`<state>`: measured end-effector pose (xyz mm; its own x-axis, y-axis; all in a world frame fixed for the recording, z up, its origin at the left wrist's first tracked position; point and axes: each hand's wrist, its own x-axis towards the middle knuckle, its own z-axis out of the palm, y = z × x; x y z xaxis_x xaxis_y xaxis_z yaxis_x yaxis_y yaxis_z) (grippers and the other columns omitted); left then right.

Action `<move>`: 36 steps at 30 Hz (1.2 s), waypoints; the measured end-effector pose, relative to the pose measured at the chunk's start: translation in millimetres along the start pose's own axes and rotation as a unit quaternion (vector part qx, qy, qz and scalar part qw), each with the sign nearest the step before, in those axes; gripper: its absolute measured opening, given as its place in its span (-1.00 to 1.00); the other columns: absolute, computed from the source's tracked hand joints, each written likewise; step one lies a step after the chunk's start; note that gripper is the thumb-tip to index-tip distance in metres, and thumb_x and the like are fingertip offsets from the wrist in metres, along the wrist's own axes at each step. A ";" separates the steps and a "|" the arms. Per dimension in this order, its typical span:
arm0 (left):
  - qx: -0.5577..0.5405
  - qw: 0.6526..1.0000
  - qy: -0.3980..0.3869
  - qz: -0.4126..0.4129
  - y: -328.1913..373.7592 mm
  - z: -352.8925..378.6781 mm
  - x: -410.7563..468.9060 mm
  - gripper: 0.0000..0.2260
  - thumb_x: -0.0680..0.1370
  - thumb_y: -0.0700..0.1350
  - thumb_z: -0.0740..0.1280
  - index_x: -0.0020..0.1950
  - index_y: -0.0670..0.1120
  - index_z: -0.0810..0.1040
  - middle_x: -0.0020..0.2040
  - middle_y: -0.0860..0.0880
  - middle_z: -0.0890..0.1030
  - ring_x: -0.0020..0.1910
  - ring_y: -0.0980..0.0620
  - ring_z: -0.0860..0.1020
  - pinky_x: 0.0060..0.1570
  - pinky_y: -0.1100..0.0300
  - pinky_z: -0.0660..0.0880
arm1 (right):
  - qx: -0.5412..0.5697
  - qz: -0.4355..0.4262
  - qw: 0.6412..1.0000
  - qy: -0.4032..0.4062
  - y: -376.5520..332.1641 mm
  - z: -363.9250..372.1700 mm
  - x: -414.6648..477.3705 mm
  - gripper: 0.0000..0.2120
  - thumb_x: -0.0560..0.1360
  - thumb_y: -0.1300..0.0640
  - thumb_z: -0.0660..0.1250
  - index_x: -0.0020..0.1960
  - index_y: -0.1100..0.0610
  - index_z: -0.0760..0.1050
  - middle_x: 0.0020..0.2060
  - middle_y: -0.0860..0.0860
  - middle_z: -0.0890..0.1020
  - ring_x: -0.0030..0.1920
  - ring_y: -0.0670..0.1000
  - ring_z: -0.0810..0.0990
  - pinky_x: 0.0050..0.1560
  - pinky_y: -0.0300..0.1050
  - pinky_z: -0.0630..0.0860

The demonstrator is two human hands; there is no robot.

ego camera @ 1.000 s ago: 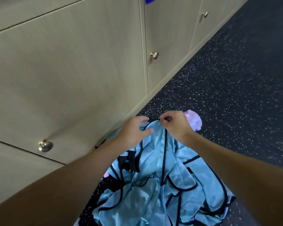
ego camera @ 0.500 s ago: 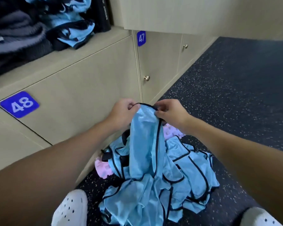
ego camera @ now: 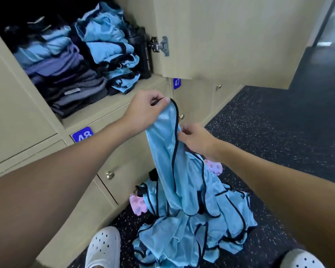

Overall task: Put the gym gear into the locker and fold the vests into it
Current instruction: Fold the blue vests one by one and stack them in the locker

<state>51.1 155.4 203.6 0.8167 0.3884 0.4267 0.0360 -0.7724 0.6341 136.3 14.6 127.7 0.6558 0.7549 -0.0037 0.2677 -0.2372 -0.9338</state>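
While the left hand pinches the black-trimmed top edge of a light blue vest at mid-frame, the right hand pinches its trim lower down. Its bottom trails into the vest pile on the floor. Folded vests sit in the open locker, upper left.
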 end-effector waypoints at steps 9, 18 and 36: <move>0.114 0.978 -0.073 -0.158 -53.0 17.7 -30.6 -0.78 0.56 -0.08 0.32 -0.26 -0.10 0.58 -0.31 0.00 0.56 -0.33 0.07 0.47 -0.26 0.20 0.36 | -0.056 0.032 0.998 -0.011 31.4 1.9 -18.4 -0.78 0.65 0.16 0.20 0.06 0.29 0.55 -0.17 0.06 0.63 -0.30 -0.12 0.48 -0.36 -0.42 0.37; 0.177 0.937 -0.225 -0.199 -121.2 102.8 -67.3 -0.82 0.46 -0.11 0.27 -0.32 -0.11 0.53 -0.35 0.01 0.57 -0.31 -0.05 0.52 -0.18 0.03 0.54 | -0.141 0.140 0.980 -0.034 149.4 1.1 1.2 -0.87 0.59 0.20 0.26 -0.13 0.08 0.51 -0.16 0.05 0.57 -0.12 0.02 0.51 -0.03 -0.12 0.47; 0.246 0.876 -0.413 -0.033 -141.4 302.5 -94.2 -0.64 0.65 0.08 0.22 0.44 0.08 0.42 0.17 0.02 0.64 0.22 -0.05 0.51 0.32 0.04 0.19 | -0.083 0.305 0.947 0.060 323.9 -34.1 -12.4 -0.50 0.56 0.14 0.38 0.44 0.23 0.35 0.19 0.22 0.59 0.06 0.08 0.55 0.04 -0.11 0.44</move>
<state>143.2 76.0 -121.3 0.9343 0.1006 -0.3421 0.1761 -0.9644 0.1972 239.0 -92.5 -162.4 0.7967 0.3747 -0.4742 -0.0860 -0.7063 -0.7026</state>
